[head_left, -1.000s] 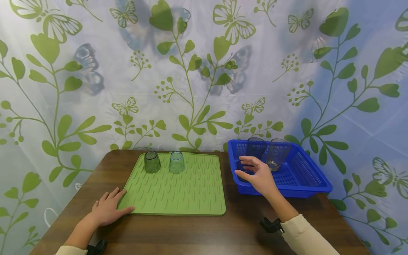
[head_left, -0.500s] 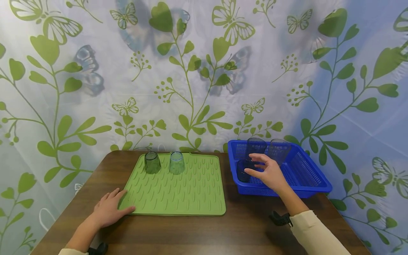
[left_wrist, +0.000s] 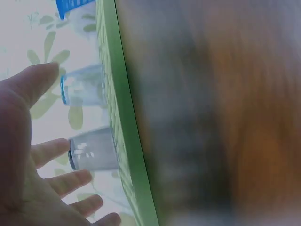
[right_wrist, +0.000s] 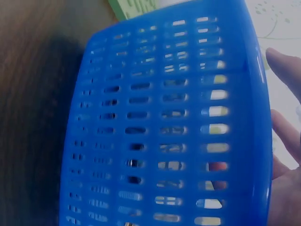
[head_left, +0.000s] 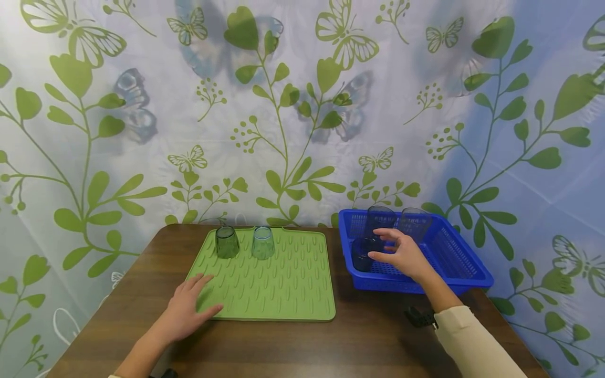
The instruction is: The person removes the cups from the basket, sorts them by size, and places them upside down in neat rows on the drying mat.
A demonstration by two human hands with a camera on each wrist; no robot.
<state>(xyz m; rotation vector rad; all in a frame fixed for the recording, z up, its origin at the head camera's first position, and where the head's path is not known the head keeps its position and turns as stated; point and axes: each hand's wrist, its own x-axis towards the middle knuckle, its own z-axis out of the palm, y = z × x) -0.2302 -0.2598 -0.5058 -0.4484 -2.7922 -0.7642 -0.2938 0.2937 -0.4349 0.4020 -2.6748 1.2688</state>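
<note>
My left hand hovers over the left front corner of a green drying mat, fingers spread and holding nothing. Two small glasses stand near the mat's back edge: a dark grey-green glass and a clear blue-tinted glass. In the left wrist view, the fingers overlap the dark glass. At the right, my right hand is over a blue plastic basket, thumb and fingers parted. Just left of its fingertips is a short dark blue glass inside the basket.
Two taller glasses stand at the back of the basket, a dark tinted glass and a clear glass. The brown wooden table runs beneath mat and basket. A patterned curtain hangs directly behind it.
My left hand has come off the mat's left edge and shifted right over its corner. The right hand has moved right, uncovering the short dark blue glass.
</note>
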